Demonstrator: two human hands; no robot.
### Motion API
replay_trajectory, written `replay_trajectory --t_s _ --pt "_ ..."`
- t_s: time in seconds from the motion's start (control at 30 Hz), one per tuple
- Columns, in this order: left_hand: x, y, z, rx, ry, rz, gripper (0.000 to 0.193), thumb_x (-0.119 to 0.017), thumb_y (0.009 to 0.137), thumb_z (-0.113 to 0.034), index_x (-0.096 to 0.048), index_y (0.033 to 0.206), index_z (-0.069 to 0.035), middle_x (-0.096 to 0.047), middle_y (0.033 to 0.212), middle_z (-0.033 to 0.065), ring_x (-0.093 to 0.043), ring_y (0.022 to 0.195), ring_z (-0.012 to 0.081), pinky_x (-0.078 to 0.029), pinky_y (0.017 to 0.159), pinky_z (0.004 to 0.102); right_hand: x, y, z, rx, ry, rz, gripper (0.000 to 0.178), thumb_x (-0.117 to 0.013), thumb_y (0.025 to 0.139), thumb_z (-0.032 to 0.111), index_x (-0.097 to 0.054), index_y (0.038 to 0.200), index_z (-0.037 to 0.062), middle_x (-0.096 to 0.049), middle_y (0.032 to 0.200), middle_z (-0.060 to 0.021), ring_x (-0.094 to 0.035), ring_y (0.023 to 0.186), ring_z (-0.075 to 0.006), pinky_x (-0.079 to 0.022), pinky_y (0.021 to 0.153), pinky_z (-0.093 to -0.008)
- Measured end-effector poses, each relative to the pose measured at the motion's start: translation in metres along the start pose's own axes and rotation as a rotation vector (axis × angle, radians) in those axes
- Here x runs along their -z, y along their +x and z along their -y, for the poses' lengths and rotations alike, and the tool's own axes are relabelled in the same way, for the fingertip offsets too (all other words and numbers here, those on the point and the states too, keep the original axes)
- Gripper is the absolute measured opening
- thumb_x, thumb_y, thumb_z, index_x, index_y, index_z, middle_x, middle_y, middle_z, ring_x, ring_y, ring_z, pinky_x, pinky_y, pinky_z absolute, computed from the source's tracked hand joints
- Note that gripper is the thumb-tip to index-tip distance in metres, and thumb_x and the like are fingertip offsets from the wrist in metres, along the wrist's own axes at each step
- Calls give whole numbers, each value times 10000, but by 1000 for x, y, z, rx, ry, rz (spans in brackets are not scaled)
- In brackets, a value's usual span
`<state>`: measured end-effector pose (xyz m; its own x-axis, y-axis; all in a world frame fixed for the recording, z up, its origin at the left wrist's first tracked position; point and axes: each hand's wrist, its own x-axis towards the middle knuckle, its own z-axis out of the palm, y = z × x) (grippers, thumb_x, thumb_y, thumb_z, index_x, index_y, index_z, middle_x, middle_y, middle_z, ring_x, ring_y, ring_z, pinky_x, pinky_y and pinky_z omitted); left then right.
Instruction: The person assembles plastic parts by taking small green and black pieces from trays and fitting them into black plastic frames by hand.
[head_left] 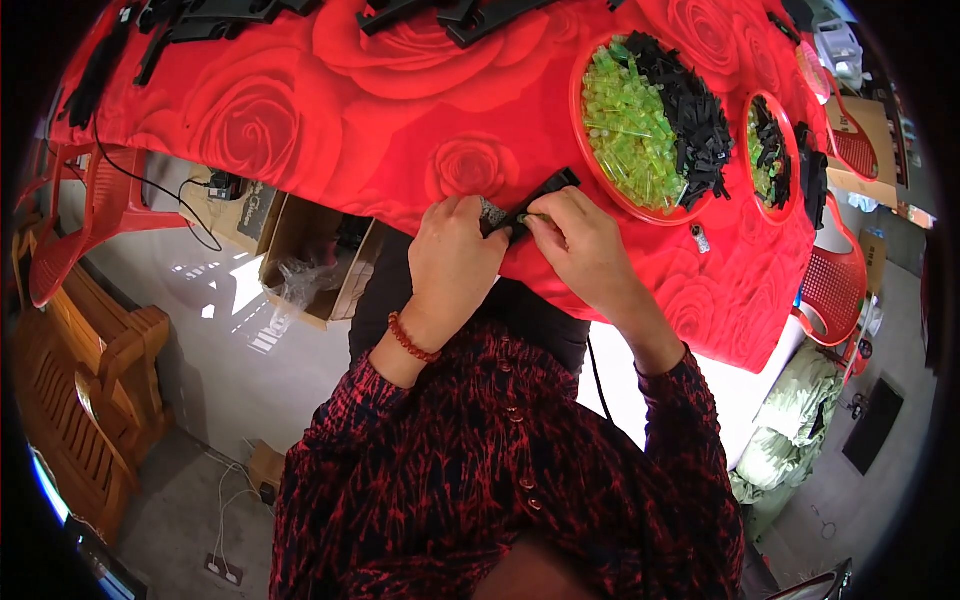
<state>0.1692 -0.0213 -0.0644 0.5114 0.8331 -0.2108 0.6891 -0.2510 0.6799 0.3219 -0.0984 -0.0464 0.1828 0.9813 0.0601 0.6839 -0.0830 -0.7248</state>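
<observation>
A long, narrow black plastic part [553, 187] lies slanted at the near edge of the red tablecloth, between my two hands. My left hand [455, 250] is closed on its near end, and a speckled grey patch [491, 214] shows beside those fingertips; what this is I cannot tell. My right hand [580, 245] is closed in a pinch against the part's near side. Whatever sits in that pinch is too small to make out. Just beyond my right hand stands a round red tray [580, 135] holding yellow-green translucent pieces [622, 125] and small black pieces [690, 115].
Farther right is a smaller red tray [797, 165] with similar pieces. A small silvery object [700, 239] lies near the large tray. Black parts [475, 20] lie along the table's far side. Red chairs [85, 225] flank the table; an open cardboard box [300, 250] stands below left.
</observation>
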Motion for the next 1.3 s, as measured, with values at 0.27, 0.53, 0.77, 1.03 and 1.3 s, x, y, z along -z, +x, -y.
replay_trajectory --t_s 0.27,0.53,0.77,1.03,1.3 --pt "3 1 -2 4 15 20 259 -752 745 -203 -596 819 -11 -641 876 154 -606 916 364 -505 764 470 -2 -1 -3 -61 70 -14 115 -679 851 14 -628 955 7 -614 825 -124 -626 723 -262 -487 615 -334" --pt "2 1 0 -17 19 9 255 -752 741 -200 -595 809 -12 -644 868 153 -609 905 361 -507 759 463 -3 2 -4 -10 56 -24 104 -671 850 7 -615 937 4 -596 815 -129 -609 720 -272 -478 614 -346" --pt "0 2 2 -28 19 -1 261 -756 734 -204 -592 806 -14 -645 866 148 -611 904 357 -506 754 463 -3 2 -3 28 17 -22 106 -666 850 1 -613 941 6 -594 823 -137 -603 719 -293 -476 614 -358" --pt "-1 3 2 -33 38 2 264 -763 720 -195 -586 797 -15 -641 863 146 -611 895 357 -505 745 463 -5 1 -1 75 -67 -1 101 -642 872 39 -570 935 10 -570 835 -148 -603 768 -340 -491 645 -415" --pt "1 3 0 -48 33 24 248 -755 729 -179 -581 803 -18 -641 873 144 -611 898 358 -501 739 470 -5 2 4 70 -112 17 99 -639 874 39 -547 892 8 -548 811 -157 -596 763 -352 -484 632 -421"
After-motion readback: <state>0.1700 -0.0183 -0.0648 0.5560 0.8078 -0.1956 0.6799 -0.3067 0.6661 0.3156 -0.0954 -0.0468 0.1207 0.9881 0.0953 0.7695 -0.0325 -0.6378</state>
